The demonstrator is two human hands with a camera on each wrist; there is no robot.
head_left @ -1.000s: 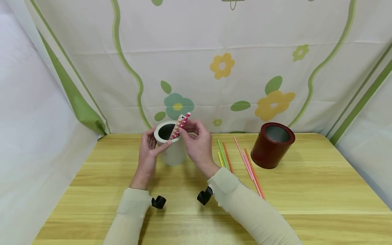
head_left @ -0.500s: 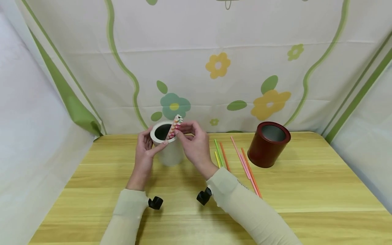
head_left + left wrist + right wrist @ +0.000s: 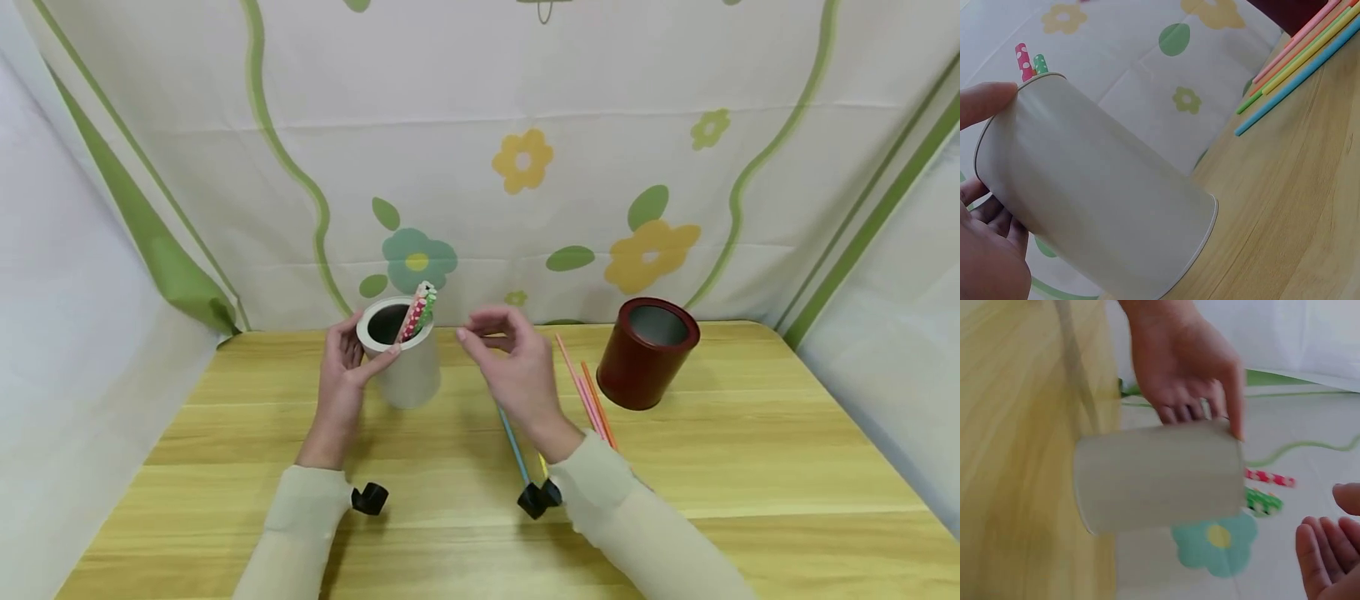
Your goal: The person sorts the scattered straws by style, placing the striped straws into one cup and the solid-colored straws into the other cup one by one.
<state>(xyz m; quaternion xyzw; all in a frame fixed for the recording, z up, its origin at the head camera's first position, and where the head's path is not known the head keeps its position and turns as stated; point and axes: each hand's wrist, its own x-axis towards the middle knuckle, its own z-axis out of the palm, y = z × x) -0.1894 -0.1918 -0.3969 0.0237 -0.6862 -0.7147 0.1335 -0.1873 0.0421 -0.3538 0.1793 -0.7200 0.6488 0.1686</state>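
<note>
My left hand [image 3: 342,387] grips a white can [image 3: 411,377] from its left side, thumb at the rim and fingers behind. Patterned paper straws [image 3: 416,315] lean out of the can's mouth to the right, among them a pink dotted straw [image 3: 1023,61] and a green dotted straw [image 3: 1040,64]; their lower ends are hidden inside. To the right of the can my right hand [image 3: 517,362] hovers with nothing in it. Its fingers are loosely bent, and the thumb stands apart from them in the right wrist view.
Plain straws lie on the wooden table right of the can: a blue straw [image 3: 1300,82], a yellow straw [image 3: 1310,53], pink straws [image 3: 576,371] and others, partly under my right forearm in the head view. A dark red can [image 3: 647,358] stands further right. Behind hangs a flowered curtain [image 3: 450,167].
My right hand has let go of the patterned straws and moved right, away from the white can. The straws now rest in the can. My left hand keeps its grip.
</note>
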